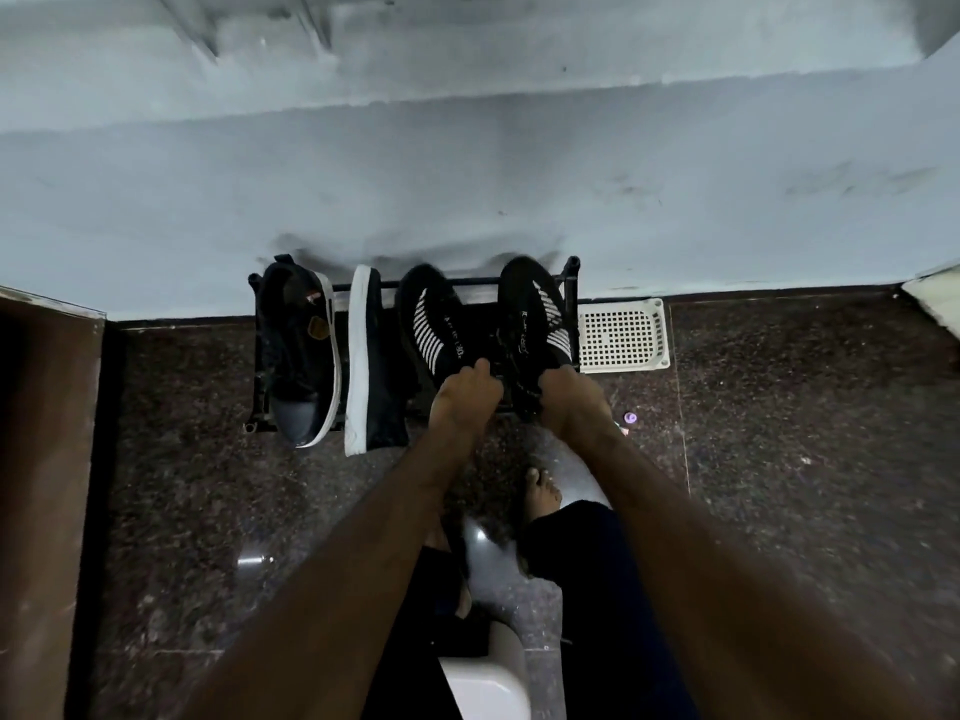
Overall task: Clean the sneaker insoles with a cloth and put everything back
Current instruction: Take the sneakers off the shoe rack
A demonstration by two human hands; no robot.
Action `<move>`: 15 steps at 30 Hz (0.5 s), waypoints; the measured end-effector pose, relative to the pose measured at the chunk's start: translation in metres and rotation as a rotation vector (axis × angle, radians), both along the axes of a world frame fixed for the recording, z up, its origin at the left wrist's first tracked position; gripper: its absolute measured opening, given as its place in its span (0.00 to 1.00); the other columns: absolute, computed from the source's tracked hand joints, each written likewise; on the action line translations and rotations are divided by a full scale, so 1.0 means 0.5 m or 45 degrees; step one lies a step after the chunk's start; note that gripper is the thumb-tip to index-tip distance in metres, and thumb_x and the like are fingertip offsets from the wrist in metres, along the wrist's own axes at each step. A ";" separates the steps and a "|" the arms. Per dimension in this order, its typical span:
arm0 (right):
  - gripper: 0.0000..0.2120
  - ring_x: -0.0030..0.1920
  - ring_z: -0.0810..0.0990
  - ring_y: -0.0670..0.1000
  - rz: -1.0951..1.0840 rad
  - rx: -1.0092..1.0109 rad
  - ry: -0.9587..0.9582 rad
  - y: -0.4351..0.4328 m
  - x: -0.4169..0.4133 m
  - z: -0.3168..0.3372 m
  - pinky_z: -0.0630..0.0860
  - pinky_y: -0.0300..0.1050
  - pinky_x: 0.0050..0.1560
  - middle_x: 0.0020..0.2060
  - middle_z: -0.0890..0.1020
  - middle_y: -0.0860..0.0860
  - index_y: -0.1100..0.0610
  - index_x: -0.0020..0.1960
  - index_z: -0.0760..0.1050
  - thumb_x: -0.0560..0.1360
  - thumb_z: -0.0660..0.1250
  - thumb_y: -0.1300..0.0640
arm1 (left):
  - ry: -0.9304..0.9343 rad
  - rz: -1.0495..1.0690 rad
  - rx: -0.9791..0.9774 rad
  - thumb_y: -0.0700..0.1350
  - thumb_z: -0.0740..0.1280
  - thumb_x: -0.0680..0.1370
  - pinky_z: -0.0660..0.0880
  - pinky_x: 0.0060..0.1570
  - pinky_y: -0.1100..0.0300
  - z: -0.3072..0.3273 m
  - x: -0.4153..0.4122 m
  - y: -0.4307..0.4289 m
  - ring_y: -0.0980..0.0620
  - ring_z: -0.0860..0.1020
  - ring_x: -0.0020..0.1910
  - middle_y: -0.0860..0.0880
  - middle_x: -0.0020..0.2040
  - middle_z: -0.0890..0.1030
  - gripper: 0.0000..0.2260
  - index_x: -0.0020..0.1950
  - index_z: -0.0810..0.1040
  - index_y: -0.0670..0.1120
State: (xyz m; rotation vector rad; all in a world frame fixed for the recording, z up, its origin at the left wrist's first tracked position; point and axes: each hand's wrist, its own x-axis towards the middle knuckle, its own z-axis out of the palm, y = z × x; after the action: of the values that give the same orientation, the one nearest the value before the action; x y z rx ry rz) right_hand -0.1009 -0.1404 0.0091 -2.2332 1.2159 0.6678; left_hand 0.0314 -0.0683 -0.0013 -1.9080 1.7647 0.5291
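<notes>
Two black knit sneakers with white stripes stand toes toward the wall on a low black shoe rack [571, 283]. My left hand [465, 394] grips the heel end of the left striped sneaker [428, 319]. My right hand [569, 394] grips the heel end of the right striped sneaker [530, 314]. Both hands have their fingers curled over the shoe collars. No cloth or insole shows.
Another dark pair with white soles sits on the rack's left part: one upright [298, 350], one on its side [371, 361]. A white perforated basket [621, 335] stands right of the rack against the wall. Dark granite floor, my bare foot [543, 493], a brown door [41, 459] at left.
</notes>
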 end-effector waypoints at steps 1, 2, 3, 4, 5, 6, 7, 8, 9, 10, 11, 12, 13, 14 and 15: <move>0.13 0.56 0.80 0.63 -0.011 0.016 -0.015 -0.001 0.000 0.031 0.78 0.53 0.53 0.55 0.80 0.60 0.61 0.58 0.77 0.75 0.65 0.60 | 0.038 0.074 -0.012 0.38 0.62 0.81 0.75 0.48 0.51 0.029 0.007 -0.007 0.43 0.76 0.57 0.43 0.63 0.71 0.10 0.61 0.76 0.42; 0.14 0.57 0.80 0.63 -0.020 0.024 -0.028 -0.003 -0.001 0.062 0.78 0.53 0.54 0.55 0.80 0.60 0.61 0.59 0.77 0.74 0.66 0.60 | 0.076 0.144 -0.024 0.38 0.62 0.81 0.75 0.50 0.50 0.057 0.016 -0.012 0.43 0.76 0.58 0.43 0.63 0.70 0.10 0.62 0.75 0.42; 0.14 0.57 0.80 0.63 -0.030 0.032 -0.030 -0.006 -0.001 0.096 0.77 0.54 0.54 0.56 0.80 0.61 0.62 0.59 0.76 0.74 0.65 0.60 | 0.111 0.197 -0.038 0.38 0.63 0.80 0.75 0.50 0.50 0.088 0.025 -0.012 0.42 0.77 0.58 0.43 0.64 0.70 0.11 0.62 0.74 0.42; 0.15 0.58 0.79 0.63 -0.042 0.033 -0.041 -0.009 -0.002 0.130 0.77 0.54 0.55 0.57 0.79 0.61 0.62 0.59 0.76 0.74 0.65 0.60 | 0.138 0.227 -0.060 0.39 0.63 0.80 0.75 0.50 0.49 0.119 0.033 -0.011 0.42 0.77 0.58 0.43 0.64 0.70 0.11 0.62 0.74 0.43; 0.15 0.58 0.79 0.63 -0.054 0.044 -0.049 -0.009 -0.004 0.158 0.77 0.53 0.55 0.57 0.79 0.62 0.62 0.60 0.76 0.74 0.64 0.60 | 0.156 0.236 -0.086 0.40 0.63 0.80 0.75 0.49 0.49 0.143 0.038 -0.005 0.42 0.77 0.57 0.44 0.64 0.70 0.11 0.62 0.74 0.44; 0.15 0.58 0.79 0.63 -0.055 0.053 -0.059 -0.007 -0.006 0.191 0.77 0.53 0.55 0.57 0.80 0.62 0.63 0.59 0.76 0.75 0.64 0.60 | 0.171 0.250 -0.115 0.40 0.64 0.80 0.76 0.47 0.49 0.173 0.040 0.004 0.42 0.78 0.56 0.45 0.65 0.70 0.10 0.61 0.74 0.45; 0.14 0.58 0.80 0.63 -0.043 0.067 -0.057 -0.002 -0.009 0.224 0.77 0.53 0.55 0.56 0.80 0.61 0.63 0.59 0.77 0.74 0.64 0.61 | 0.189 0.271 -0.135 0.41 0.64 0.80 0.75 0.45 0.49 0.199 0.040 0.018 0.42 0.79 0.55 0.45 0.66 0.71 0.09 0.60 0.74 0.45; 0.14 0.57 0.80 0.63 -0.020 0.085 -0.052 0.006 -0.013 0.256 0.78 0.53 0.54 0.55 0.81 0.61 0.63 0.58 0.77 0.74 0.64 0.60 | 0.215 0.295 -0.143 0.42 0.64 0.80 0.75 0.44 0.50 0.228 0.037 0.033 0.42 0.80 0.53 0.46 0.66 0.71 0.09 0.60 0.74 0.46; 0.14 0.57 0.80 0.63 -0.003 0.109 -0.052 0.017 -0.019 0.286 0.78 0.53 0.54 0.54 0.81 0.61 0.63 0.57 0.78 0.74 0.64 0.60 | 0.251 0.312 -0.139 0.43 0.64 0.80 0.76 0.44 0.50 0.253 0.032 0.051 0.42 0.80 0.52 0.46 0.66 0.71 0.08 0.59 0.74 0.47; 0.14 0.57 0.80 0.63 0.011 0.123 -0.063 0.029 -0.023 0.310 0.78 0.53 0.54 0.54 0.81 0.60 0.63 0.57 0.78 0.74 0.64 0.60 | 0.289 0.318 -0.125 0.43 0.64 0.80 0.77 0.46 0.49 0.271 0.025 0.069 0.42 0.80 0.53 0.47 0.64 0.72 0.08 0.60 0.74 0.47; 0.14 0.57 0.80 0.63 0.028 0.134 -0.067 0.041 -0.026 0.341 0.78 0.52 0.54 0.54 0.81 0.60 0.63 0.57 0.77 0.74 0.64 0.60 | 0.319 0.327 -0.108 0.44 0.64 0.80 0.77 0.49 0.48 0.293 0.018 0.087 0.42 0.80 0.54 0.47 0.63 0.73 0.09 0.60 0.75 0.47; 0.14 0.57 0.80 0.63 0.053 0.139 -0.070 0.053 -0.030 0.373 0.77 0.52 0.55 0.55 0.81 0.60 0.63 0.58 0.77 0.75 0.63 0.60 | 0.335 0.339 -0.093 0.44 0.64 0.81 0.76 0.51 0.48 0.317 0.010 0.105 0.42 0.80 0.55 0.48 0.62 0.74 0.10 0.62 0.75 0.48; 0.14 0.58 0.80 0.63 0.077 0.147 -0.071 0.067 -0.032 0.401 0.77 0.52 0.55 0.55 0.81 0.61 0.64 0.58 0.77 0.75 0.63 0.61 | 0.342 0.360 -0.086 0.45 0.64 0.81 0.76 0.53 0.49 0.338 0.003 0.121 0.42 0.79 0.57 0.48 0.62 0.75 0.11 0.63 0.75 0.48; 0.13 0.58 0.80 0.63 0.098 0.157 -0.076 0.080 -0.033 0.423 0.77 0.53 0.55 0.55 0.81 0.61 0.64 0.58 0.77 0.75 0.62 0.62 | 0.356 0.384 -0.087 0.45 0.64 0.81 0.76 0.53 0.49 0.356 -0.004 0.136 0.43 0.79 0.57 0.48 0.61 0.75 0.11 0.63 0.76 0.49; 0.13 0.58 0.79 0.63 0.118 0.170 -0.080 0.091 -0.032 0.437 0.77 0.53 0.55 0.56 0.81 0.62 0.65 0.58 0.76 0.75 0.62 0.63 | 0.377 0.400 -0.093 0.45 0.63 0.81 0.75 0.54 0.49 0.364 -0.008 0.147 0.43 0.79 0.58 0.48 0.60 0.76 0.11 0.62 0.77 0.49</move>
State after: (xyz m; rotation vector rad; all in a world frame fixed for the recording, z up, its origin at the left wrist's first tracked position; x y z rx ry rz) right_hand -0.1170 -0.0951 0.2274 -2.1925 1.0119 0.6884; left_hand 0.0275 0.0054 0.1809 -2.2712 1.6804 0.9115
